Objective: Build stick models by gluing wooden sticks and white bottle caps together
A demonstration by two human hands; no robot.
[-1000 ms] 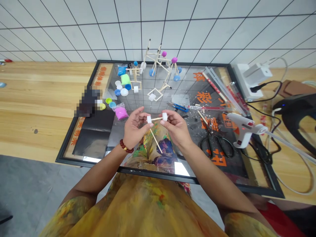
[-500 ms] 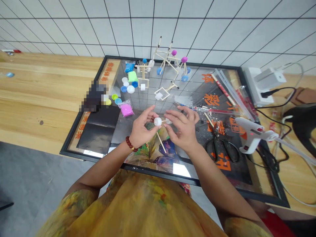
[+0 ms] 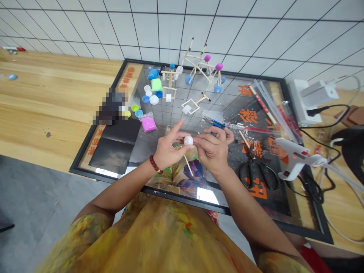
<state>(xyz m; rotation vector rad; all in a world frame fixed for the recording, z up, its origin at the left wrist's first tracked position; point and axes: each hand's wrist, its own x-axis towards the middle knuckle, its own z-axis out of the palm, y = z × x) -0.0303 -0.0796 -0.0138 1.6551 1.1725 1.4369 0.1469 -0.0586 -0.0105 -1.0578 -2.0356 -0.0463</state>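
A small white cap (image 3: pixel 188 140) is pinched between the fingertips of the left hand (image 3: pixel 167 148) and the right hand (image 3: pixel 212 148), both curled closed around it above the near edge of the mirrored tray (image 3: pixel 85 159) on the wooden worktop (image 3: pixel 51 102). A thin wooden stick (image 3: pixel 188 164) is seen slanting down from the cap; it appears to be joined to it, though the joint is hidden by the fingers. Black scissors (image 3: pixel 257 175) and a white glue gun (image 3: pixel 295 161) are laid to the right. Stick models (image 3: pixel 199 72) are stood at the far side, with a pink bag (image 3: pixel 148 123) nearby.
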